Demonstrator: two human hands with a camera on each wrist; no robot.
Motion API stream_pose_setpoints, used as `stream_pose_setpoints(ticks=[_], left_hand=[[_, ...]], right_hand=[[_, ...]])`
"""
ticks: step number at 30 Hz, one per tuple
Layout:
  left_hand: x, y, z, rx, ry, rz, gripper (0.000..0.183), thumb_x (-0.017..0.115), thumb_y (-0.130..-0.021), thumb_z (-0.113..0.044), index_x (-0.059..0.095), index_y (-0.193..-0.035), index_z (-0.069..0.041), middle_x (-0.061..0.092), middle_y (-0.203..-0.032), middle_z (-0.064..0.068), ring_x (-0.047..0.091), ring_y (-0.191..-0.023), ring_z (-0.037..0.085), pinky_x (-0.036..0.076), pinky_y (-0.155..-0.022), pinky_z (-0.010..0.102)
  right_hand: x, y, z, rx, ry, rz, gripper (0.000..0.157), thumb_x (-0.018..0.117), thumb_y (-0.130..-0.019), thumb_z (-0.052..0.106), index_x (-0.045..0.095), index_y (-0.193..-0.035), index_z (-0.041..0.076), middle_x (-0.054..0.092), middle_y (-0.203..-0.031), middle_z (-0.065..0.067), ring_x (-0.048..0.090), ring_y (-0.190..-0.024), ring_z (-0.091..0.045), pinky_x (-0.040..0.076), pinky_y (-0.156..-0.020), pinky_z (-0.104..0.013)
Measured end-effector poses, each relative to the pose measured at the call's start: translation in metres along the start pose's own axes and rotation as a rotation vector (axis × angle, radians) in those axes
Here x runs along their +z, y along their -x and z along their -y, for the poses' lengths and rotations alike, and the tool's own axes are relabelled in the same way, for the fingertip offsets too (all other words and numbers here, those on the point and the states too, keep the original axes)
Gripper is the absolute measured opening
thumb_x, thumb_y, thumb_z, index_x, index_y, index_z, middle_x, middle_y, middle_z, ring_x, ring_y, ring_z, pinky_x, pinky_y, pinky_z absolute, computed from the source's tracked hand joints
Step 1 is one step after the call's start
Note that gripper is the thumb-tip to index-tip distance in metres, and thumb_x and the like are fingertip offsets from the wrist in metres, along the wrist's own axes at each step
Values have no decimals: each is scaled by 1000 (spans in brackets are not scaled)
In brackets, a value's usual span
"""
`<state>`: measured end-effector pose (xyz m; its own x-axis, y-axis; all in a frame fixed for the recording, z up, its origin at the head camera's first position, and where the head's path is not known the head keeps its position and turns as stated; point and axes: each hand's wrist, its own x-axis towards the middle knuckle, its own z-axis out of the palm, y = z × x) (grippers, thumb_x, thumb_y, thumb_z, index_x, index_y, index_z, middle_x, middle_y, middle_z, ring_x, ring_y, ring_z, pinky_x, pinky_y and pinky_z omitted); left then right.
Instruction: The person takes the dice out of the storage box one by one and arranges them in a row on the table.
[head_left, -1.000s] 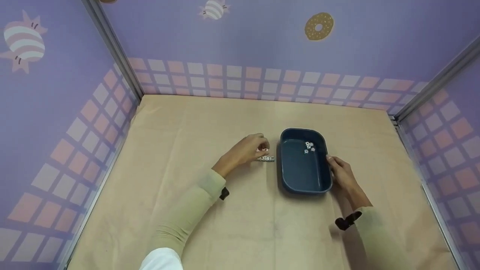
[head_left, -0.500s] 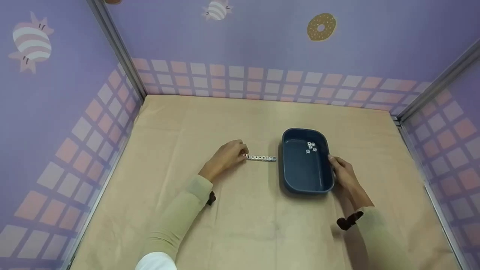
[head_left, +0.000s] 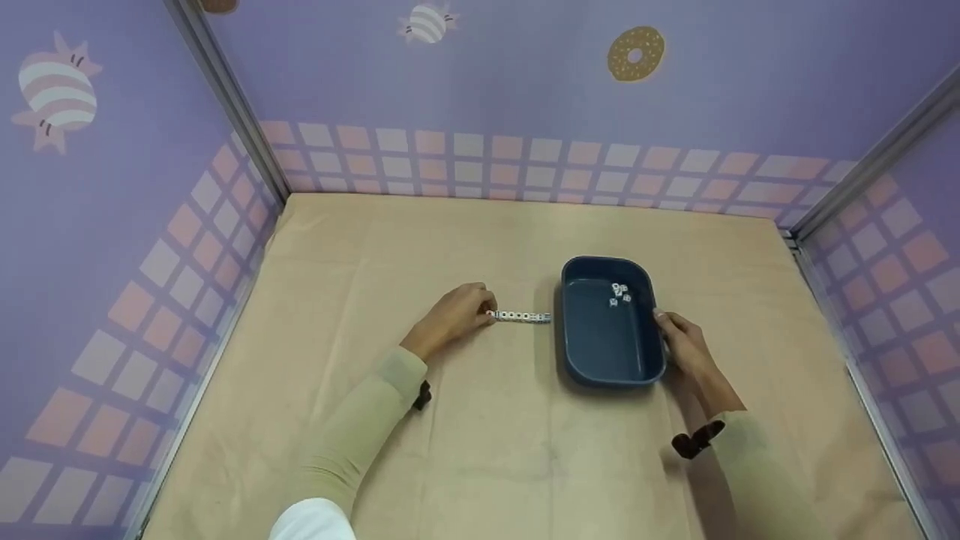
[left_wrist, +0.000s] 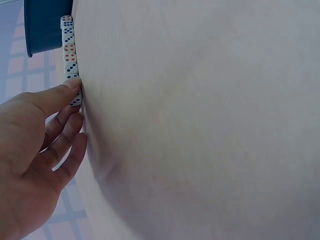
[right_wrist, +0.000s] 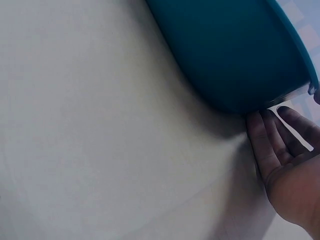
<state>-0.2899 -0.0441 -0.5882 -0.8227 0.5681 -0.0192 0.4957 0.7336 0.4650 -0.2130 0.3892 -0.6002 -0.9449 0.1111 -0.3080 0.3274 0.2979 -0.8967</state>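
Observation:
In the head view, a straight row of white dice [head_left: 521,316] lies on the covered table, its right end near a dark blue rectangular box [head_left: 609,341]. My left hand [head_left: 455,313] is at the row's left end, pinching the end die [left_wrist: 75,100] between thumb and fingers. Red and blue pips show on the dice in the left wrist view. Several loose dice [head_left: 619,294] lie inside the box toward its far end. My right hand [head_left: 686,346] holds the box's right side, thumb at the rim and fingers against the lower outer wall in the right wrist view.
Tan paper [head_left: 420,247] covers the table. Purple walls with a pink and white check [head_left: 469,166] stand at the back and both sides, joined by grey metal posts [head_left: 232,97].
My left hand moved left from the row's right part to its left end, revealing more dice, then stayed there. My right hand and the box held their place.

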Motion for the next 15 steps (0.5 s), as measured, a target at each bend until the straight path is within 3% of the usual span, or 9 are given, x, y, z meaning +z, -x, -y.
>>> stream_pose_setpoints(ticks=[5,9,15], left_hand=[[-2,-2,0,-39,57,18,20,79,-98,-23,76,-113,-10,64,-107,1,61,-97,16,54,-89,35],[-6,-7,-6,-46,86,32,33,81,-96,-28,74,-121,-7,64,-112,2,62,-101,18,53,-94,33],[-16,-25,-36,51,139,-25,42,79,-99,-30,70,-130,-3,64,-121,8,63,-112,23,52,-101,34]], right_hand=[[0,1,1,-33,14,-11,79,49,-106,64,51,-153,0,48,-156,-24,39,-147,-37,24,-126,-52],[0,3,1,-33,3,0,82,49,-105,67,52,-151,0,47,-154,-23,37,-149,-38,22,-127,-54],[0,3,2,-6,-14,2,81,50,-105,65,50,-153,0,46,-155,-23,34,-152,-37,19,-129,-52]])
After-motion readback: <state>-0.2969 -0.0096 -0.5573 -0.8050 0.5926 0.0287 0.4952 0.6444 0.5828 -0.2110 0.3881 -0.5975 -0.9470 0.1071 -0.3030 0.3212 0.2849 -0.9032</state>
